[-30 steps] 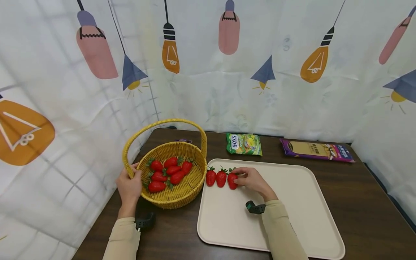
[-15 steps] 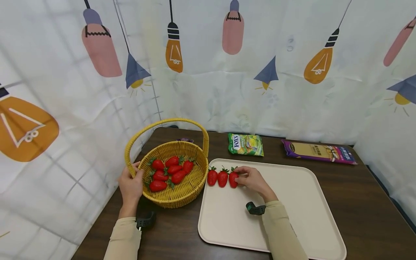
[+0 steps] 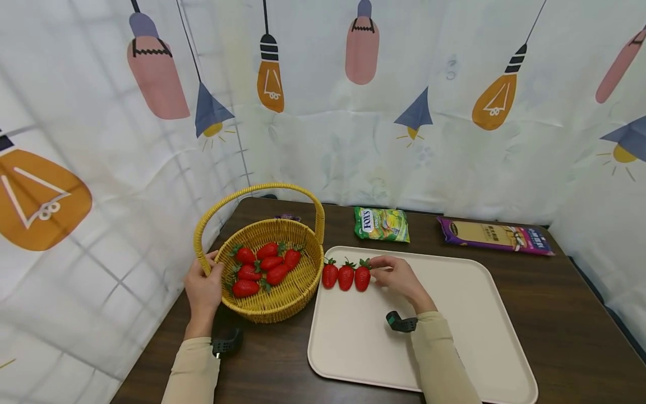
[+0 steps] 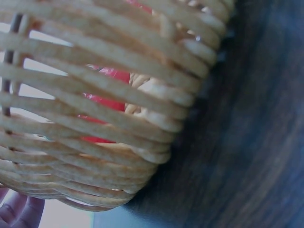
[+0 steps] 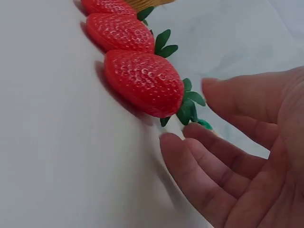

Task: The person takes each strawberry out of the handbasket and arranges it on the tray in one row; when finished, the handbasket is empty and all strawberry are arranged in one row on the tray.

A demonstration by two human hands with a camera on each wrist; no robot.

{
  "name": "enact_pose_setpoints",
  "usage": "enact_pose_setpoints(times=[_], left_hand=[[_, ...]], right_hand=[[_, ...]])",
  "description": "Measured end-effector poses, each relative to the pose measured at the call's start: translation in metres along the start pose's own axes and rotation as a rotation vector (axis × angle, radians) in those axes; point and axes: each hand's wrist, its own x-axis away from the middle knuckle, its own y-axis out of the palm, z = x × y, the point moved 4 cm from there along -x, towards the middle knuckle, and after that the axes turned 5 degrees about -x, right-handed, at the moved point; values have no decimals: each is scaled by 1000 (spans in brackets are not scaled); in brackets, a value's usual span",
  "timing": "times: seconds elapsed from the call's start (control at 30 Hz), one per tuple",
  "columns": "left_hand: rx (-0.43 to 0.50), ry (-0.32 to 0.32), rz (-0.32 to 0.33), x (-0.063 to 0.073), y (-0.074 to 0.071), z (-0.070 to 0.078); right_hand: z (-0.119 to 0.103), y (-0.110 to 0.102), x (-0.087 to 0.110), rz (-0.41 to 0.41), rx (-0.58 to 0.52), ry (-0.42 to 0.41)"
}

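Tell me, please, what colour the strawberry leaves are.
The leaves are green, clearest in the right wrist view.

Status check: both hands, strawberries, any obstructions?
Left hand holds basket. Right hand open beside end strawberry, gripping nothing. Three strawberries lined up on tray, seven more visible in basket. No obstruction seen.

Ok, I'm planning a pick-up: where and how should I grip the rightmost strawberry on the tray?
I'd probably pinch the rightmost strawberry lengthwise, leafy end to tip, from above right: it lies on its side, and the neighbouring strawberry sits close on its left.
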Motion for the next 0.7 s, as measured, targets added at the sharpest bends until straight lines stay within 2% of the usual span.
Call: enact_pose_setpoints(times=[0.13, 0.2, 0.43, 0.7], left_hand=[[5, 4, -6, 0, 1, -1], [8, -4, -10, 1, 2, -2], [-2, -56, -18, 6, -1, -5], [-19, -26, -13, 2, 0, -3]], right_hand=[[-7, -5, 1, 60, 11, -27], [-13, -4, 3, 57, 1, -56], [-47, 19, 12, -37, -110, -158], [-77, 68, 18, -180, -116, -292]])
